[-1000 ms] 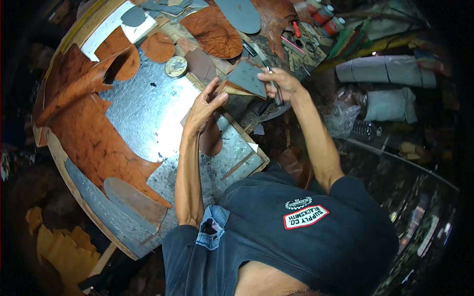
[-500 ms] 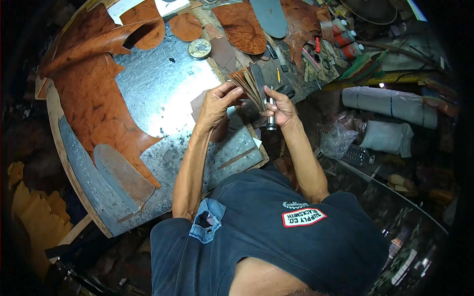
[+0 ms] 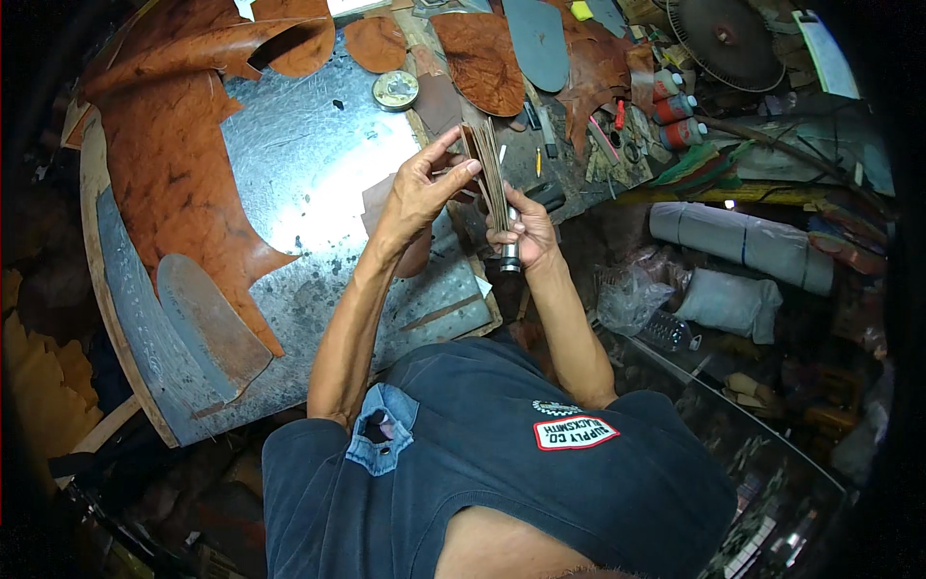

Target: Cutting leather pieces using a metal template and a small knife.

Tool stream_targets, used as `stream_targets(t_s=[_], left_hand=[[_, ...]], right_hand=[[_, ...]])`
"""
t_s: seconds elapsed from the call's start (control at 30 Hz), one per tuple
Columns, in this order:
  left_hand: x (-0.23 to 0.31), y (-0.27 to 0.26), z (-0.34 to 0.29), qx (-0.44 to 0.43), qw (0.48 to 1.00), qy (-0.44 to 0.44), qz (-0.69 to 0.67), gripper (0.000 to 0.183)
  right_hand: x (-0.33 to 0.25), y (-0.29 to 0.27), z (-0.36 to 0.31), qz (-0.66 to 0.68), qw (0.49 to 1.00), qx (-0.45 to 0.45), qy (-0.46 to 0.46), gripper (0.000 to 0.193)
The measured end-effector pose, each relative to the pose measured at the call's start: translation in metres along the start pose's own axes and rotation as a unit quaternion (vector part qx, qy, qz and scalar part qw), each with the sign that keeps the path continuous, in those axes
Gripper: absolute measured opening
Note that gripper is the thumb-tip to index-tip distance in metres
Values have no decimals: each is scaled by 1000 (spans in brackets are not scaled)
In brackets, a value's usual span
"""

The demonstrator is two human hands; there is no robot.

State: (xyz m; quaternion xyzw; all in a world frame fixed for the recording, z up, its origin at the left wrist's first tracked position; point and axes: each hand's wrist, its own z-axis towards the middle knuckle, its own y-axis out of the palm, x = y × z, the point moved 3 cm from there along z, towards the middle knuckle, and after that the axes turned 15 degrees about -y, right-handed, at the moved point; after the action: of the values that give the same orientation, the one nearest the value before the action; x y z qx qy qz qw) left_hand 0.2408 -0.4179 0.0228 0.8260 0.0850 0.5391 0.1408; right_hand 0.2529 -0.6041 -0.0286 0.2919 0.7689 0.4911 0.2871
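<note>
A fanned stack of thin brown leather pieces stands nearly upright above the bench's right edge. My right hand is closed round its lower end, and also round a shiny silver cylinder that sticks out below the fingers. The cylinder's upper part is hidden, so its kind cannot be told. On the stack's left side, my left hand has thumb and fingertips on the outermost leaves, pinching at their edge. The loose leaves spread slightly toward the top.
A large brown leather hide covers the left of the metal-topped bench. A round tin, cut leather ovals and a grey sole-shaped piece lie at the back. Red bottles stand right; wrapped rolls lie beyond.
The stack has turned more edge-on, and its fan has narrowed. My left fingers have spread somewhat along its edge. My right hand has shifted a little left and down; the whole view has moved slightly.
</note>
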Motion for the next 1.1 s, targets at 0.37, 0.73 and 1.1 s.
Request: stream_targets(t_s=[0.37, 0.73, 1.1], left_hand=[[-1, 10, -2, 48, 997, 57, -6, 52], [3, 14, -7, 34, 998, 41, -26, 54], [-3, 17, -5, 66, 995, 74, -11, 47]], right_hand=[[3, -2, -3, 20, 1000, -2, -7, 24], [6, 2, -10, -2, 1000, -2, -17, 30], [4, 1, -11, -4, 1000, -3, -23, 21]])
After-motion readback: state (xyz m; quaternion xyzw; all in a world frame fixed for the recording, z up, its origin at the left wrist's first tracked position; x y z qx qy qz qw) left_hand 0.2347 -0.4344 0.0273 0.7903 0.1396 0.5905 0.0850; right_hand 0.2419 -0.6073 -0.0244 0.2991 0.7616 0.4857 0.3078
